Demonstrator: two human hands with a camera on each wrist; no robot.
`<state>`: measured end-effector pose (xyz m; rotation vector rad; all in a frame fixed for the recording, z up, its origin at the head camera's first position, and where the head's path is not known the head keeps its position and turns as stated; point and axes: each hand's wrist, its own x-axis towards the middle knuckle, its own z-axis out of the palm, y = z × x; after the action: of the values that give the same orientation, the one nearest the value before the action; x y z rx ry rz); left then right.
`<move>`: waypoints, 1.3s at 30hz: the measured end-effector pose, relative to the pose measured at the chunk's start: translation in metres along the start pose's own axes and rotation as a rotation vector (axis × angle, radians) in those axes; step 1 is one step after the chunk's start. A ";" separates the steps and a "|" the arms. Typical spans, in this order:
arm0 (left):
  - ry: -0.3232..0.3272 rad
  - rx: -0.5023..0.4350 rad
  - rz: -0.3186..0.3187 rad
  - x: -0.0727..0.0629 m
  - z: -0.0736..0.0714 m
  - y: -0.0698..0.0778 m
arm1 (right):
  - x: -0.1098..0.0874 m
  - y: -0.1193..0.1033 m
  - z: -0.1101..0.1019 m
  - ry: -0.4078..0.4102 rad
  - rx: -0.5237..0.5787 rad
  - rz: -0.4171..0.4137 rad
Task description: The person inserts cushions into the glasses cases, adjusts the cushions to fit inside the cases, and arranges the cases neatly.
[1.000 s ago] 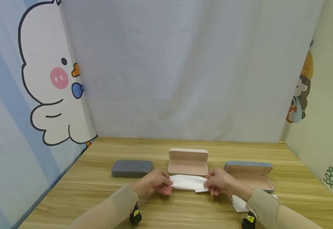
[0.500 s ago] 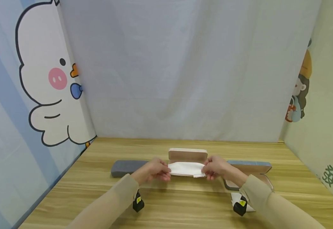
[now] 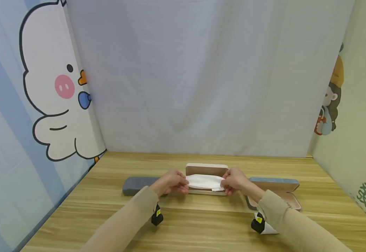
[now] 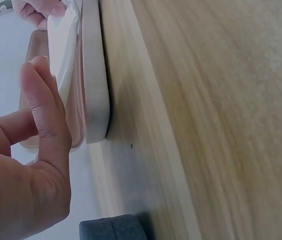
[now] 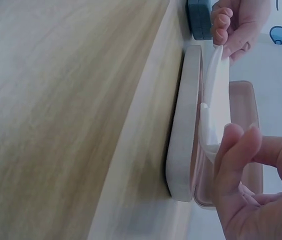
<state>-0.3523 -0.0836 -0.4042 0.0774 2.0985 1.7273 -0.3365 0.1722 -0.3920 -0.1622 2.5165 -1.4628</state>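
Behind everything we see a pale grey curtain (image 3: 186, 77) backing a wood-grained table (image 3: 176, 227), on which a cream oblong case (image 3: 208, 192) with pink-beige lining stands open. Our left hand (image 3: 173, 182) and right hand (image 3: 236, 180) each pinch one end of a folded white cloth (image 3: 205, 181), holding it lengthwise over the base of the cream oblong case. We judge the work partway: the cloth is lined up with the case, but its ends are not yet released and the lid (image 3: 206, 170) is up. Left of the cream oblong case lies a closed slate-grey fabric case (image 3: 139, 184); right of it sits an open blue-grey case (image 3: 272, 180), with a second white cloth (image 3: 268, 229) nearer us, partly covered by our right sleeve (image 3: 302, 217). Only the head view shows that right-hand pair; the right wrist view adds a loose flap (image 5: 205, 120) drooping beside the front rim. Whether the cloth touches the lining, we cannot tell.
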 end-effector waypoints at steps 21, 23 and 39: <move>0.106 0.126 0.064 0.006 0.018 -0.007 | 0.005 0.014 0.012 0.155 -0.123 0.012; 0.117 0.157 0.074 0.005 0.019 -0.007 | 0.005 0.015 0.013 0.164 -0.125 0.010; 0.170 0.425 0.085 -0.001 0.019 -0.008 | 0.003 0.022 0.017 0.201 -0.140 -0.034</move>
<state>-0.3434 -0.0683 -0.4138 0.1493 2.5929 1.3430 -0.3345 0.1685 -0.4191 -0.0858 2.7917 -1.3770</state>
